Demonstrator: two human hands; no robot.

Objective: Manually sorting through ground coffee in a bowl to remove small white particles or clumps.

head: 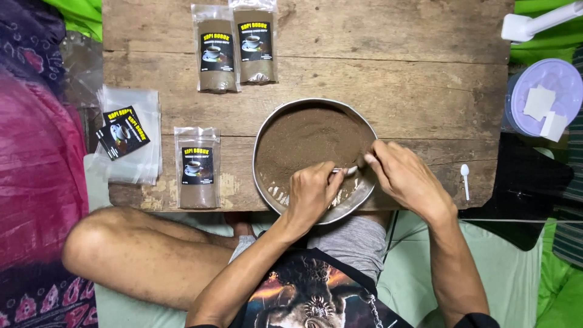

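Over the near rim of the round metal pan point(265, 141), both hands meet above fine brown powder point(306, 138). The left hand point(311, 191) and right hand point(402, 173) pinch a small clear pouch point(351, 170) between closed fingers. At nine o'clock lies a filled clear packet point(197, 168); at eleven o'clock, two more packets point(237, 45) rest on the rough wooden desk point(395, 67).
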